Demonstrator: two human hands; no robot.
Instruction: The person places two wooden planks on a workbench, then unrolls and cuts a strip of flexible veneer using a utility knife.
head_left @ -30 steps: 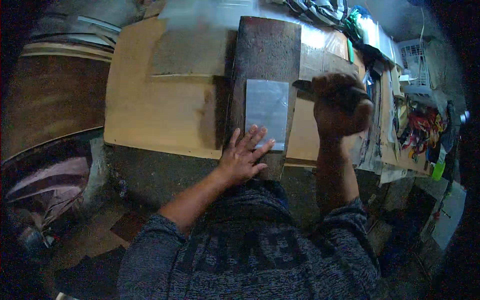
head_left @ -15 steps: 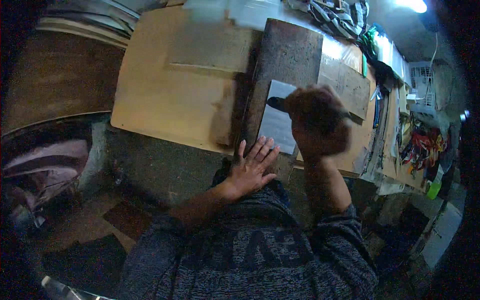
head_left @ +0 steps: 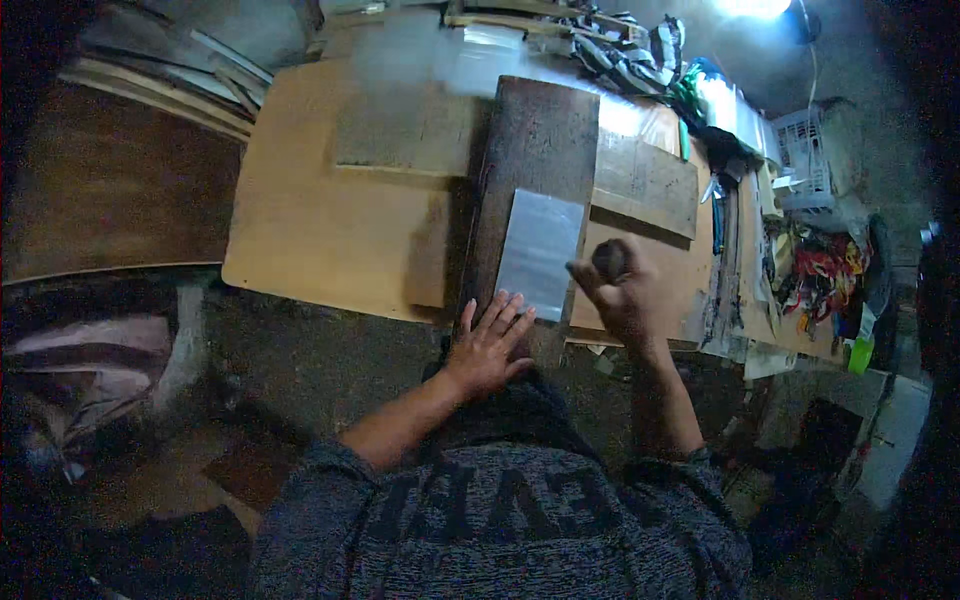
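A pale, shiny rectangular sheet (head_left: 540, 255), perhaps clear plastic, lies on a long dark wooden board (head_left: 545, 130). My left hand (head_left: 485, 345) is flat with its fingers apart, the fingertips touching the sheet's near left corner. My right hand (head_left: 630, 300) is raised just right of the sheet and slightly smeared by motion. Its fingers are wrapped round a dark tool with a rounded end (head_left: 612, 258); most of the tool is hidden in the fist, so its exact kind is unclear.
The board crosses a tan tabletop (head_left: 300, 230). A thin flat panel (head_left: 405, 125) lies left of it, and a wooden piece (head_left: 650, 190) right. Farther right are a white plastic basket (head_left: 805, 155) and a tangle of red and yellow strips (head_left: 825, 285). Striped bundles (head_left: 640, 55) lie at the back.
My right hand has moved from over the sheet to beside its right edge, and the tool has turned so its rounded end faces up. My left hand stays at the sheet's near corner.
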